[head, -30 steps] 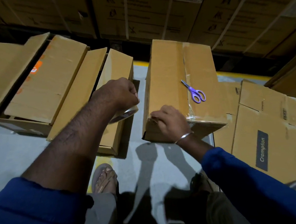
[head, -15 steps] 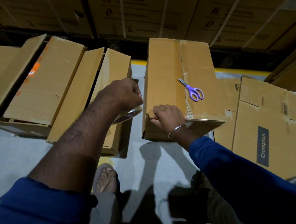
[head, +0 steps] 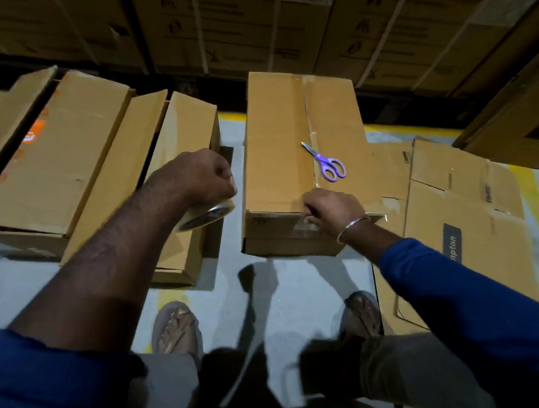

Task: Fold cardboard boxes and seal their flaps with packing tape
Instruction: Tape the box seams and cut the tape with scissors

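Right hand [head: 333,207] has slid to the box [head: 274,146] corner, pinching its taped edge; left hand [head: 202,176] grips the tape roll [head: 207,214] just beside.

Left hand [head: 202,176] grips the roll of tape [head: 207,214], held in the air just left of the box [head: 277,146]. Right hand [head: 333,211] presses on the box's near top edge, fingers curled over the taped seam. Purple scissors [head: 327,165] lie on the lid just beyond that hand. Flattened cardboard [head: 470,210] spreads out to the right.
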